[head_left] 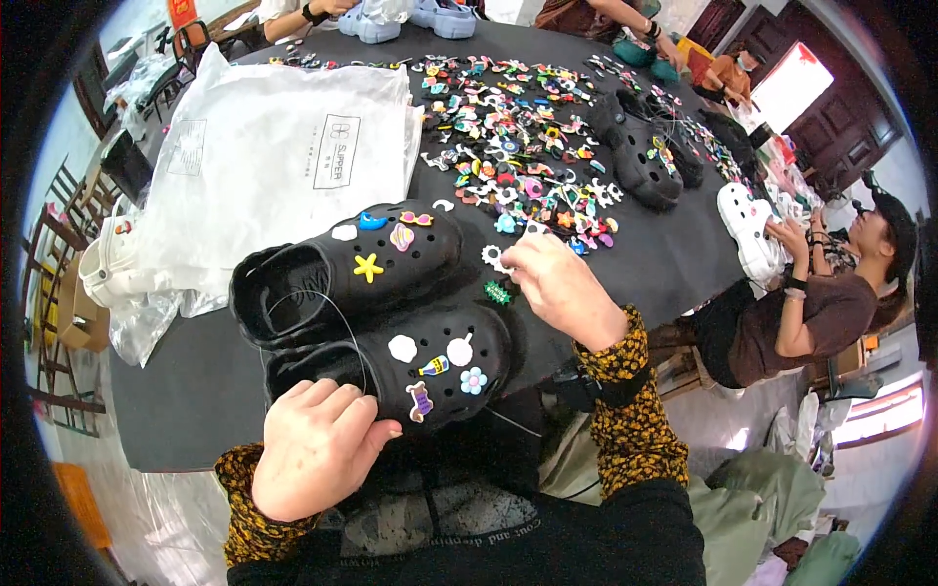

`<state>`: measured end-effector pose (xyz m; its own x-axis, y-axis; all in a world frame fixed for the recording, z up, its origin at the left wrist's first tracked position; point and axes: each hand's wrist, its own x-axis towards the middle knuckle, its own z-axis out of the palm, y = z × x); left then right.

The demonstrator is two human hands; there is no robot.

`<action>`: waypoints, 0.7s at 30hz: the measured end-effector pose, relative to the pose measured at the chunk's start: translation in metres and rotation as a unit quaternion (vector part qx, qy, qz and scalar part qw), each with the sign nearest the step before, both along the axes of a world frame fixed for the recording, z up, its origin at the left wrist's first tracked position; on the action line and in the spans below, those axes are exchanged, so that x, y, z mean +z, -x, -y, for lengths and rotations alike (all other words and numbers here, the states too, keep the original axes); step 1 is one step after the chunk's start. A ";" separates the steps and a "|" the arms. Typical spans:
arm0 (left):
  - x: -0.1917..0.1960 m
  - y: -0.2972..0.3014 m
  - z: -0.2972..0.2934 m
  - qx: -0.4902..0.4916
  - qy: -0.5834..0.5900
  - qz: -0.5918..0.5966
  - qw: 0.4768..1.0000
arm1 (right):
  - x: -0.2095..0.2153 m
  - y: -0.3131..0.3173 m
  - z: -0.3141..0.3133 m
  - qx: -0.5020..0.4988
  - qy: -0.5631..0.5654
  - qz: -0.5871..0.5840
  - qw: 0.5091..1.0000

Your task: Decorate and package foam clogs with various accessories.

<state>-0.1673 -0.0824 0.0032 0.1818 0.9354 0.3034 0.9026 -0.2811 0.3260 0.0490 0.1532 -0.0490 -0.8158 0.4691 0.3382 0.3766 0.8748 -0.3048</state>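
Two black clogs lie side by side on the dark table in front of me. My left hand (pixel 318 444) is closed round the heel side of the near clog (pixel 449 400), which carries white, flower, bottle and purple-brown charms. The far clog (pixel 337 259) bears a yellow starfish, a planet, sunglasses, a blue charm and a white one. My right hand (pixel 562 293) is at the near edge of a charm pile (pixel 518 137), fingers pinched together; what they hold, if anything, is hidden. A white gear-shaped charm (pixel 493 258) and a green spiky charm (pixel 497 292) lie beside its fingertips.
A white plastic bag (pixel 283 137) covers the table's left, with a white clog (pixel 112 259) beyond it. Another black pair (pixel 645 161) stands right of the pile. At the right, a person (pixel 831 303) handles a white clog (pixel 747 230). Other people work across the table.
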 end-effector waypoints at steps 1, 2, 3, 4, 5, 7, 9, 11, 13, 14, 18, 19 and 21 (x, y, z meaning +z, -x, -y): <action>-0.001 0.000 0.000 0.000 0.000 -0.003 1.000 | 0.001 0.002 0.000 -0.001 -0.002 -0.002 1.000; -0.001 0.000 -0.001 -0.001 -0.002 -0.005 1.000 | 0.002 0.005 -0.001 0.001 -0.004 -0.009 1.000; -0.002 0.000 -0.003 -0.001 -0.002 -0.001 1.000 | 0.003 0.008 -0.002 0.001 -0.007 -0.016 1.000; -0.001 -0.001 -0.004 -0.002 -0.005 0.002 1.000 | 0.005 0.010 -0.002 -0.004 -0.023 -0.005 1.000; 0.001 -0.002 -0.004 -0.009 -0.011 -0.001 1.000 | 0.003 0.009 -0.003 -0.008 -0.042 -0.004 0.999; 0.004 -0.006 -0.010 -0.022 0.003 -0.011 1.000 | 0.005 0.004 -0.006 -0.030 -0.060 0.045 0.997; 0.002 -0.005 -0.011 -0.032 0.010 -0.007 0.999 | 0.002 0.007 -0.005 -0.022 -0.066 0.088 0.994; 0.006 -0.005 0.005 0.023 0.020 0.018 0.999 | -0.011 0.026 -0.004 0.012 -0.111 0.082 0.990; 0.003 -0.006 0.006 0.017 0.018 -0.007 1.000 | -0.020 0.026 -0.004 0.007 -0.144 0.080 0.986; 0.017 -0.010 0.005 0.000 0.007 0.011 1.000 | -0.018 0.024 -0.003 -0.004 -0.145 0.088 0.985; 0.018 -0.013 0.003 -0.010 -0.008 0.013 1.000 | -0.010 0.017 -0.002 -0.023 -0.198 0.068 0.978; 0.018 -0.013 0.003 -0.009 -0.007 0.010 1.000 | -0.008 0.017 -0.002 -0.024 -0.195 0.068 0.978; 0.019 -0.013 0.003 -0.006 -0.007 0.007 1.000 | -0.004 0.015 -0.002 -0.026 -0.187 0.061 0.980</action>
<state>-0.1542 -0.0853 0.0217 0.1885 0.9290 0.3184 0.8946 -0.2962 0.3346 0.0335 0.1552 -0.0531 -0.8386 0.3732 0.3969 0.4379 0.8951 0.0835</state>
